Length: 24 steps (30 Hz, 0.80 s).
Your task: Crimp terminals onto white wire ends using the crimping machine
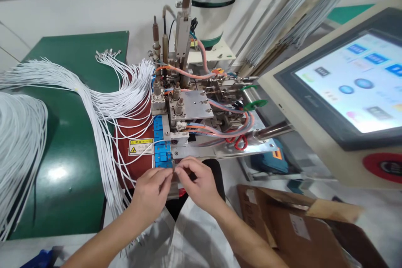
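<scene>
Live on the head camera, I have both sets of fingertips almost meeting: left hand (149, 190) drawn up narrow, right hand (201, 182) in a narrow thumb-and-finger pinch. Whether anything sits between them, I can't tell; it's too small. They're right at the near end of the blue blocks (162, 156). I'd call this close fingertip handling, and the next move calls for keeping both pinches steady and lined up.

Further out, white cables (98, 138) lie left of the blocks, some crossing the red-brown plate (141, 166) and its warning label (140, 147), others dropping past the left hand: a snag risk, I judge. Beyond the blocks, the metal machine (196, 104) and its orange hoses (204, 130) limit forward reach. Off right, there's a touchscreen (354, 83), with a cardboard box (282, 222) below.
</scene>
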Each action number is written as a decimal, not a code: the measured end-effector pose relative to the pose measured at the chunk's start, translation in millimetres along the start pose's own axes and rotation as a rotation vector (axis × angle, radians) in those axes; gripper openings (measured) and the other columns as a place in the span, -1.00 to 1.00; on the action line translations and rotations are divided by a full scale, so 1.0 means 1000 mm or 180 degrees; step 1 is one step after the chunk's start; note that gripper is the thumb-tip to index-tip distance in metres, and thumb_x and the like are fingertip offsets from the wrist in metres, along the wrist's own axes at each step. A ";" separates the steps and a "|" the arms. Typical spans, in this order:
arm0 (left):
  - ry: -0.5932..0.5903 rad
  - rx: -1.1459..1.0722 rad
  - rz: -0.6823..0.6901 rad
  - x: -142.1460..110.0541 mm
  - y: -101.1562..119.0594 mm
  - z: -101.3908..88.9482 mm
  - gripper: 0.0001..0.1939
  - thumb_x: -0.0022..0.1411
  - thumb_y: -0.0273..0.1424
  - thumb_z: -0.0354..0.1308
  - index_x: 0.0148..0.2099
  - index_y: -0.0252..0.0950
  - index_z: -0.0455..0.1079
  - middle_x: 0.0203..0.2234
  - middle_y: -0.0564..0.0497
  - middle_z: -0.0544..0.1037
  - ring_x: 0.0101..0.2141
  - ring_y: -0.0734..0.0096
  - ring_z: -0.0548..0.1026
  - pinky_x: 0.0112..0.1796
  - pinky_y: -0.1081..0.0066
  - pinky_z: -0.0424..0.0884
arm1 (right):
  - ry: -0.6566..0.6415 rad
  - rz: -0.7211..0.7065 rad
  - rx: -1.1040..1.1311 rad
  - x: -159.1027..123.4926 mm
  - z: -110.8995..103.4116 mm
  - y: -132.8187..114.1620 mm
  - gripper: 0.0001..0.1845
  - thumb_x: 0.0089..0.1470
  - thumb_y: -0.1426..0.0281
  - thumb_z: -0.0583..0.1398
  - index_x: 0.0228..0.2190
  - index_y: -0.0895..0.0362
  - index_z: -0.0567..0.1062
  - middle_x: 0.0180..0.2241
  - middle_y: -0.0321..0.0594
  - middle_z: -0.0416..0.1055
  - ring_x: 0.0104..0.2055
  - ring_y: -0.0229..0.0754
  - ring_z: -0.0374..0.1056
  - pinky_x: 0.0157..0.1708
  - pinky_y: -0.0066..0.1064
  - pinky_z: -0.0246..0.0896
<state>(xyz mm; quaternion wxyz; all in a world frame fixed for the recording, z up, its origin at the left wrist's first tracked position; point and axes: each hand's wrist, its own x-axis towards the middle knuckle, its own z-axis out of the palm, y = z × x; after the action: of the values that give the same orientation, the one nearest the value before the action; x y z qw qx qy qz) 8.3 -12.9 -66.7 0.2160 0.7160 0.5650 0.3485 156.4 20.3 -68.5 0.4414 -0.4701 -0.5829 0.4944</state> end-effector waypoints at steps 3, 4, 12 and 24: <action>-0.0012 -0.0360 -0.0398 -0.001 0.001 0.001 -0.81 0.21 -0.44 -0.01 -0.25 -0.28 0.45 -0.42 -0.02 0.57 -0.43 0.44 0.50 -0.36 0.46 0.45 | 0.0066 0.0578 0.0979 -0.002 0.005 0.008 -0.83 -0.01 0.33 0.15 -0.53 0.14 0.47 -0.61 -0.33 0.27 -0.56 -0.33 0.17 -0.53 -0.48 0.11; -0.0040 -0.0518 -0.0579 -0.001 0.001 0.001 -0.81 0.22 -0.43 -0.01 -0.26 -0.29 0.44 -0.44 -0.01 0.56 -0.47 0.47 0.48 -0.39 0.48 0.44 | 0.0065 0.0744 0.1267 -0.002 0.007 0.011 -0.85 -0.03 0.32 0.16 -0.50 0.14 0.48 -0.62 -0.35 0.28 -0.57 -0.34 0.16 -0.54 -0.49 0.11; -0.0138 -0.0957 -0.1156 -0.002 0.000 0.005 -0.80 0.20 -0.38 0.01 -0.30 -0.33 0.44 -0.58 0.05 0.49 -0.56 0.52 0.43 -0.48 0.54 0.39 | 0.0046 0.0854 0.1327 0.001 0.010 0.002 -0.86 -0.17 0.37 0.25 -0.63 0.16 0.43 -0.55 -0.32 0.31 -0.52 -0.32 0.25 -0.50 -0.47 0.20; 0.0486 -0.0378 -0.0667 -0.011 -0.004 0.017 -0.85 0.17 -0.43 0.03 -0.27 -0.30 0.43 -0.41 -0.03 0.57 -0.39 0.41 0.52 -0.32 0.42 0.47 | 0.0393 0.1379 0.1495 -0.003 0.026 -0.004 -0.82 -0.19 0.31 0.21 -0.62 0.15 0.35 -0.66 -0.36 0.28 -0.61 -0.35 0.19 -0.55 -0.49 0.19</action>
<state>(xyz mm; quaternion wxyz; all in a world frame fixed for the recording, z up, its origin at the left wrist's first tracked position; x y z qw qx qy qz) 17.3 -20.9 -83.7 0.2496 0.6105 0.6299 0.4103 130.5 12.8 -67.6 0.4568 -0.4977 -0.3114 0.6683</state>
